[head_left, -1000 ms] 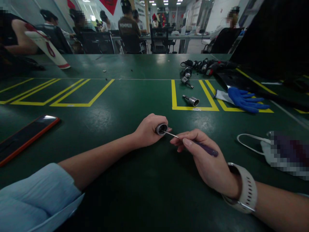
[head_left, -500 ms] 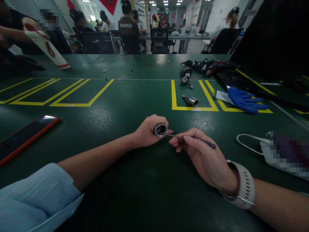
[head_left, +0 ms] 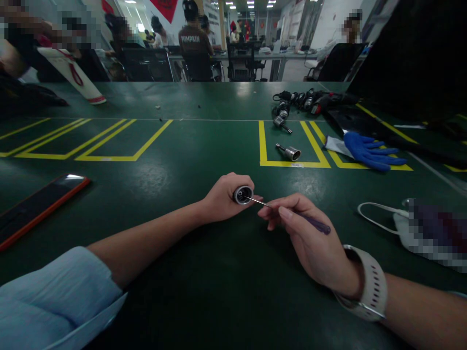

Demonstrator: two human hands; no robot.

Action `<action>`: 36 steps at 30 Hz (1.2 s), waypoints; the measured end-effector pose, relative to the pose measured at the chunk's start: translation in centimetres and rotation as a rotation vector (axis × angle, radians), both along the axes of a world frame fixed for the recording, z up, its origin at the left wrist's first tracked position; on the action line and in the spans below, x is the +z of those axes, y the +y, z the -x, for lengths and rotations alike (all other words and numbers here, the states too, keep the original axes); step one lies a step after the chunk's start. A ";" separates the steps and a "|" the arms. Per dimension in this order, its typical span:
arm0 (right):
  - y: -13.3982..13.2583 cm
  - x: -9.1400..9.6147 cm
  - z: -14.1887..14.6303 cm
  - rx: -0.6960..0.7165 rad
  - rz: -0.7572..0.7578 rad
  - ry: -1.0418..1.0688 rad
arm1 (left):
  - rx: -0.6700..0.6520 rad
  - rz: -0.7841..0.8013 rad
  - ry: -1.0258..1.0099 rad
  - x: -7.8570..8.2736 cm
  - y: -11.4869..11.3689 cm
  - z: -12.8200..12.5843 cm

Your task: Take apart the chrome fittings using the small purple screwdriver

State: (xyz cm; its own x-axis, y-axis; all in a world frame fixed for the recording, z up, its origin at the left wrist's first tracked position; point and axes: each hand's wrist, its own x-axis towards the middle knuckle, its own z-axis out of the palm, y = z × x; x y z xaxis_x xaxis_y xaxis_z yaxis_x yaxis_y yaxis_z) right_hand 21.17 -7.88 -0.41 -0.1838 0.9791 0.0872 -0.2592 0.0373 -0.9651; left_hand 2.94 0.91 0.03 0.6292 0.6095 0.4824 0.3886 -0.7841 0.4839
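My left hand [head_left: 226,197] is wrapped round a round metal connector [head_left: 239,194], its open end turned toward me and to the right. Small round features show inside the ring; the rest is hidden in the fist. Between thumb and fingers, my right hand [head_left: 306,233] pinches a thin screwdriver [head_left: 318,225] with a dark purple handle. Its slim shaft points left, with the tip at the connector's open end; whether it touches the inside I cannot tell. Beyond my hands lies a similar metal connector [head_left: 292,153] with a narrow stem, inside a yellow-taped box.
On the green table [head_left: 175,272], a phone [head_left: 40,209] with a red-orange edge lies at left. To the right are a blue glove [head_left: 372,148] and a white-strapped item [head_left: 404,228]. Farther back are cabled metal parts [head_left: 302,99] and a white tube [head_left: 75,78]. People sit behind.
My right hand has shifted slightly right and down with the screwdriver, drawing its tip back a little from the connector. The left hand stays almost still.
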 end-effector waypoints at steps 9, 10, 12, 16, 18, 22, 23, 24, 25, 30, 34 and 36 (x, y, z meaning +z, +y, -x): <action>-0.5 0.5 0.1 -0.006 -0.112 -0.124 | 0.073 0.088 -0.185 0.0 -0.2 -0.1; -0.6 0.6 0.1 -0.001 -0.120 -0.146 | 0.076 0.101 -0.204 0.0 -0.3 -0.1; -0.7 0.8 0.0 0.001 -0.135 -0.186 | 0.082 0.118 -0.227 0.0 -0.3 -0.1; -0.8 1.0 0.0 -0.020 -0.192 -0.220 | 0.147 0.112 -0.267 0.0 -0.3 -0.1; -0.7 1.0 0.1 -0.026 -0.213 -0.235 | 0.196 0.092 -0.296 0.0 -0.3 -0.1; -0.7 1.0 0.1 -0.039 -0.208 -0.252 | 0.241 0.072 -0.338 0.1 -0.2 -0.1; -0.7 1.0 0.1 -0.042 -0.207 -0.255 | 0.247 0.073 -0.332 0.1 -0.2 -0.1; -0.7 1.0 0.1 -0.045 -0.209 -0.256 | 0.253 0.074 -0.323 0.1 -0.2 -0.1; -0.7 1.0 0.1 -0.050 -0.212 -0.257 | 0.260 0.073 -0.312 0.1 -0.2 -0.2; -0.8 0.8 0.0 -0.087 -0.241 -0.298 | 0.274 0.054 -0.295 0.1 -0.2 -0.2; -0.7 0.8 0.0 -0.109 -0.250 -0.326 | 0.244 0.042 -0.237 -0.1 -0.1 0.0; -0.6 0.8 0.0 -0.137 -0.253 -0.335 | 0.231 0.009 -0.188 -0.1 0.1 0.0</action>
